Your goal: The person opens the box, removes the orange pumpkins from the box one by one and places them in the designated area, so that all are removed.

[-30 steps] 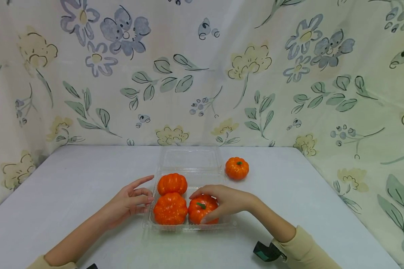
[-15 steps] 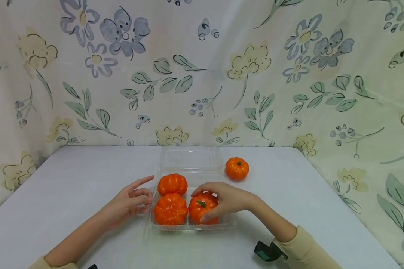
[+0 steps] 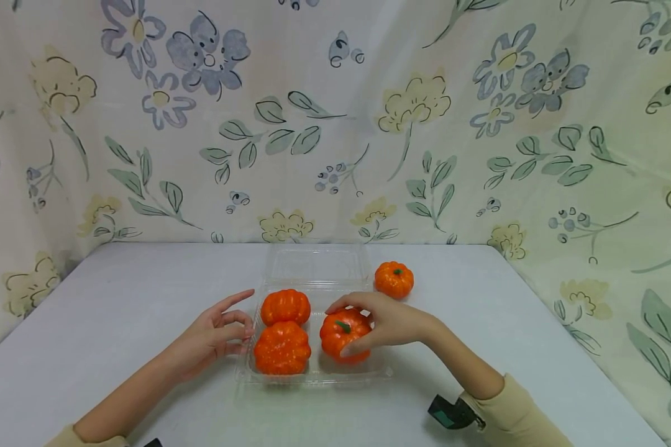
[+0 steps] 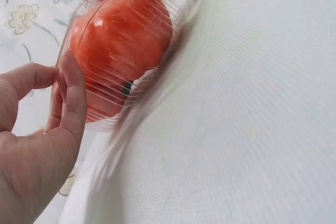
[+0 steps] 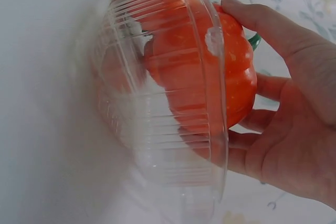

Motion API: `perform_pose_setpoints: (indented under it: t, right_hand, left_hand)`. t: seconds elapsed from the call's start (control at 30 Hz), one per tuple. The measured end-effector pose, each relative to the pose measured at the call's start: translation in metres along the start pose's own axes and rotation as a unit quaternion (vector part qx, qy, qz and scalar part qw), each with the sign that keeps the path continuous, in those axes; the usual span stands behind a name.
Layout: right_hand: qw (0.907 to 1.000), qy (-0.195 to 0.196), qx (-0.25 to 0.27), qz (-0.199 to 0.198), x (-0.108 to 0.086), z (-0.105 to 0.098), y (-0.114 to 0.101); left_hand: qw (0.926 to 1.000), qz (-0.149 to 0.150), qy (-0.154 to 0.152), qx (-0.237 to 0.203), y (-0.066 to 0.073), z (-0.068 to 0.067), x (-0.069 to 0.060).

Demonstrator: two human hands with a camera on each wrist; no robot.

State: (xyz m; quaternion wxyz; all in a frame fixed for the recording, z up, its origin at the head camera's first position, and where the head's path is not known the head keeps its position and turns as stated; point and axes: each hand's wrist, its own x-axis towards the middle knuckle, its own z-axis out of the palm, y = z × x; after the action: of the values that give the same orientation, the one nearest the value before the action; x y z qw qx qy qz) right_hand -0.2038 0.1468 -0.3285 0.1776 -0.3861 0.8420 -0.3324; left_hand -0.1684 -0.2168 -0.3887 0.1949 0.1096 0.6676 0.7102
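Observation:
A small orange toy pumpkin (image 3: 343,335) with a green stem is in my right hand (image 3: 388,320), gripped between thumb and fingers. It is raised a little above the right half of a clear plastic clamshell container (image 3: 313,377). The right wrist view shows this pumpkin (image 5: 239,72) partly above the container's rim. Inside the left half sit two more pumpkins, one at the back (image 3: 286,307) and one in front (image 3: 282,349), touching each other. My left hand (image 3: 209,338) pinches the container's left rim, its index finger extended. The left wrist view shows the thumb (image 4: 73,93) against the ribbed wall.
Another orange pumpkin (image 3: 394,280) stands on the white table (image 3: 145,279), behind and right of the container. The container's clear lid (image 3: 317,264) lies folded back. A floral cloth (image 3: 335,124) hangs behind the table.
My right hand has lifted its pumpkin up and slightly right, away from the front left one, leaving a gap between them. The left hand has barely shifted.

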Motion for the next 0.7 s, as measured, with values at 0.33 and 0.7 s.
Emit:
perform_pose_setpoints:
  t: [0.33,0.7]
  right_hand:
    - [0.9998,0.022,0.003,0.002,-0.006,-0.012,-0.002]
    - [0.9973,0.042,0.051,0.031,-0.014,-0.024,-0.001]
  left_hand:
    - [0.9999,0.007,0.003,0.007,-0.001,-0.003,0.001]
    - [0.9999,0.013,0.004,0.004,-0.002,-0.003,0.001]
